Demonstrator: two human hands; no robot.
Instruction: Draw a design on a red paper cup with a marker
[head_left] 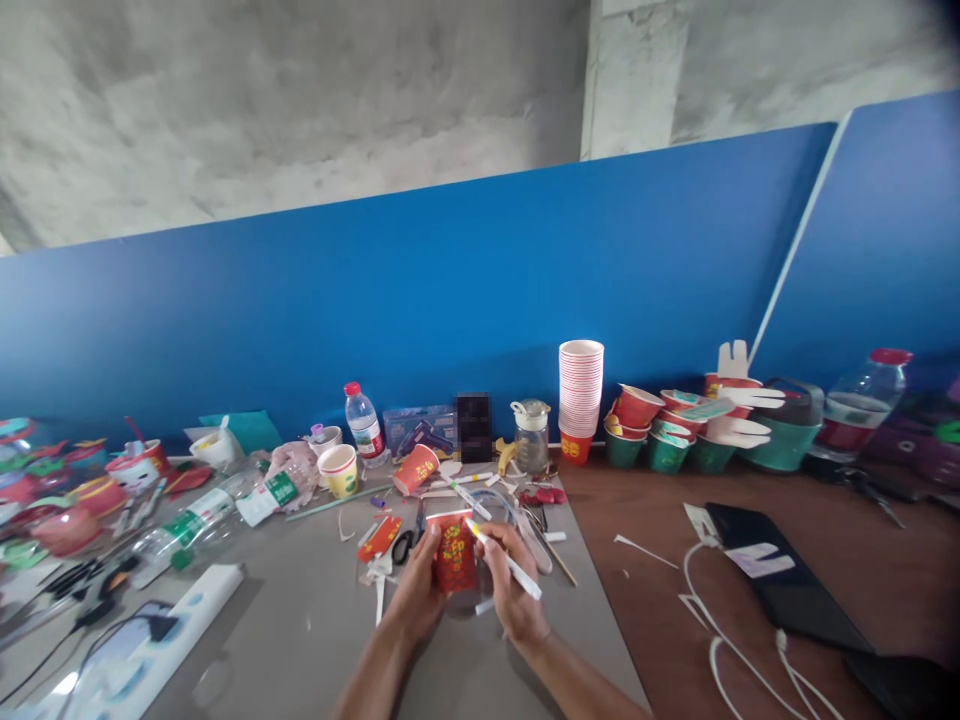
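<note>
My left hand grips a red paper cup with yellow print, holding it upside down over the grey table. My right hand holds a white marker pen, its yellow tip touching the cup's upper right edge. Black-handled scissors lie just left of the cup, among paper scraps. A tipped red cup lies farther back.
A tall stack of red-and-white cups stands against the blue partition. Green and red cups, a water bottle, a glass jar, a white power strip and a black phone with white cable surround me.
</note>
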